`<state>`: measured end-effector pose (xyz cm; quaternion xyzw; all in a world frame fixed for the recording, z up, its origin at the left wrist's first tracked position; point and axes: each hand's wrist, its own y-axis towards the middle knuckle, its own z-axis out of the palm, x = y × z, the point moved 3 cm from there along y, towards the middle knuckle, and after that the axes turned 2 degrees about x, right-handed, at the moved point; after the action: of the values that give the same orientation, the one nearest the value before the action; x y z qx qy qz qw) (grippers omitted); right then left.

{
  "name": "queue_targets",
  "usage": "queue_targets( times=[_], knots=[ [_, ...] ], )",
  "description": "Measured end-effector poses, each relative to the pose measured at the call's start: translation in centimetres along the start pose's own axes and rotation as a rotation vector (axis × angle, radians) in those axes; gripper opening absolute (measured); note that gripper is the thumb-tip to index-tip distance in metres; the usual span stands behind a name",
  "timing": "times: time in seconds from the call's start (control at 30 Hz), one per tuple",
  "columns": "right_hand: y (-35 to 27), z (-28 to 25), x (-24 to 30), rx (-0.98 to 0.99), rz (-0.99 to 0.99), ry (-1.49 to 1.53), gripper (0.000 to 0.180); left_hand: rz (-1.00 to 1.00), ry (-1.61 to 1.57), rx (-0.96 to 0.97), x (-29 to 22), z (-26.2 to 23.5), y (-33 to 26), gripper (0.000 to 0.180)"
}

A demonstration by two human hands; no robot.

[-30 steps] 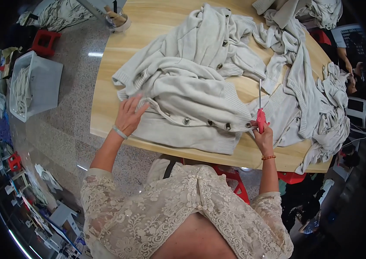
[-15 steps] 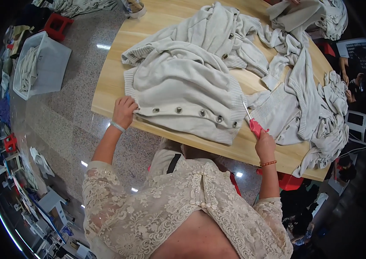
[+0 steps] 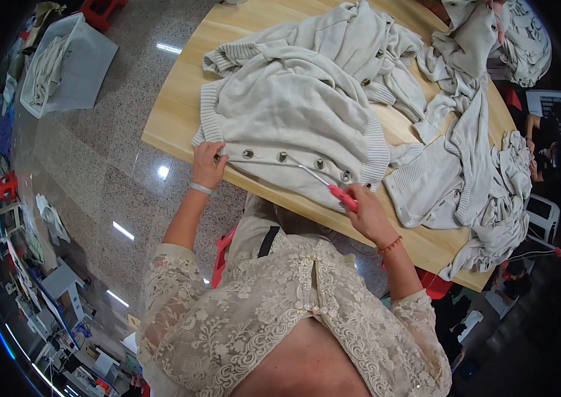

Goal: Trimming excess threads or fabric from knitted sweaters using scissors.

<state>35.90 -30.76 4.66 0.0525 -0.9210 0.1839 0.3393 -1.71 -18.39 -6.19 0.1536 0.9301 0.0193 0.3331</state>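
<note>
A cream knitted cardigan (image 3: 297, 109) lies in front of me on the wooden table, its row of dark buttons (image 3: 283, 157) running along the near side. My left hand (image 3: 208, 165) pinches the cardigan's edge at the left end of that row. In my right hand (image 3: 364, 210) is a pair of red-handled scissors (image 3: 343, 198), held over the near part of the cardigan. Their slim metal blades point up and left toward the buttons. Whether the tips touch the knit, I cannot tell.
More cream cardigans (image 3: 333, 40) lie behind and to the right on the table (image 3: 168, 126), with a crumpled heap (image 3: 502, 198) at its right edge. A white bin (image 3: 88, 69) holding cloth stands on the floor at left. Another person's hand (image 3: 497, 13) is at the far right.
My right hand has brought the scissors leftward, from the cardigan's right ribbed edge to over the button row. My left hand still grips the left edge. The whole view has shifted slightly.
</note>
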Motion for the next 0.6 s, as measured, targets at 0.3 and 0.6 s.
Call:
queue_targets(
  times=[0.3,0.6],
  knots=[
    [8.1,6.9,6.8,0.207,-0.184,-0.019,0.032,-0.180,-0.370,0.126,1.6,-0.1,0.3,0.030],
    [4.5,3.8,3.1,0.233,-0.038,0.041,0.034,0.157,-0.042,0.108,-6.6,0.5,2.0,0.033]
  ],
)
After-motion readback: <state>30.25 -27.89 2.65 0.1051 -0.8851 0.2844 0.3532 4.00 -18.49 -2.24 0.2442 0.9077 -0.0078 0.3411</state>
